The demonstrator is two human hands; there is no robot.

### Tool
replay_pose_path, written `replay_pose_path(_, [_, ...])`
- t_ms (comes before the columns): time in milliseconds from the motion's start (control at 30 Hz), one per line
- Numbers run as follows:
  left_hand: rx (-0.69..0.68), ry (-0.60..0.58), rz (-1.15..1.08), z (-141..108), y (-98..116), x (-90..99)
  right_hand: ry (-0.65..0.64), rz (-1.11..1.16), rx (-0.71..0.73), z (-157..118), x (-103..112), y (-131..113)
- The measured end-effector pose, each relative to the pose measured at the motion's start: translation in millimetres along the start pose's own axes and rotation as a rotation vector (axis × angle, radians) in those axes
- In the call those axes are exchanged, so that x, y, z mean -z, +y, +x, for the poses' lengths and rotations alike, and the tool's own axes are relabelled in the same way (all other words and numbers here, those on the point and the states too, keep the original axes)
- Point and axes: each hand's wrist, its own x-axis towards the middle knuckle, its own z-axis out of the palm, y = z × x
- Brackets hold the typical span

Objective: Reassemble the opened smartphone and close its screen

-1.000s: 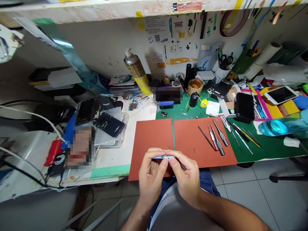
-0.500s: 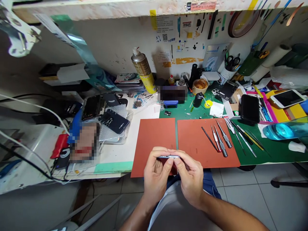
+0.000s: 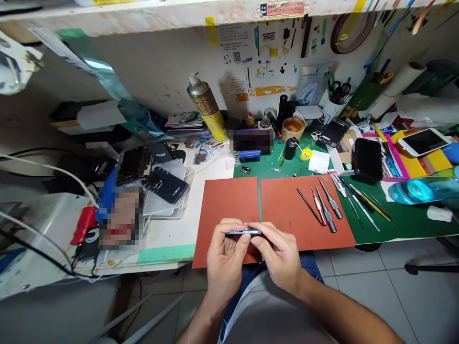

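A smartphone (image 3: 245, 232) is held edge-on toward me above the front of the orange-red mats, its slim lower edge with ports and small holes showing. My left hand (image 3: 225, 255) closes on its left part, thumb on the near side and fingers behind. At its right end my right hand (image 3: 281, 253) pinches it between thumb and fingers. The thumbs are close together near the middle of the edge. The phone's broad faces are mostly hidden. Under and beyond the hands lie the left mat (image 3: 229, 198) and the right mat (image 3: 278, 205).
Several screwdrivers and a thin pry tool (image 3: 308, 205) rest on the right mat. Tweezers (image 3: 369, 198) lie farther right, near a water bottle (image 3: 412, 188). Phone parts (image 3: 167, 184) are piled at left. A spray can (image 3: 208, 107) stands behind, below an overhanging shelf (image 3: 150, 19).
My head view has shifted slightly, so the bench appears moved a little left. Both hands keep hold of the phone, and a bit more of its right end shows.
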Motion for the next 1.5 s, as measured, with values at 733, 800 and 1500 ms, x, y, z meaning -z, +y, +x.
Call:
replay_pose_path(733, [0.083, 0.046, -0.057, -6, -13, 9.4, -0.099, -0.107, 0.130, 12, 14, -3])
replay_pose_path(800, [0.096, 0.040, -0.068, -8, -15, 13.0, -0.093, -0.118, 0.132, 11, 14, -3])
replay_pose_path(1500, [0.164, 0.011, -0.047, -2, -12, 15.2, -0.049, -0.145, 0.006, 10, 12, 2])
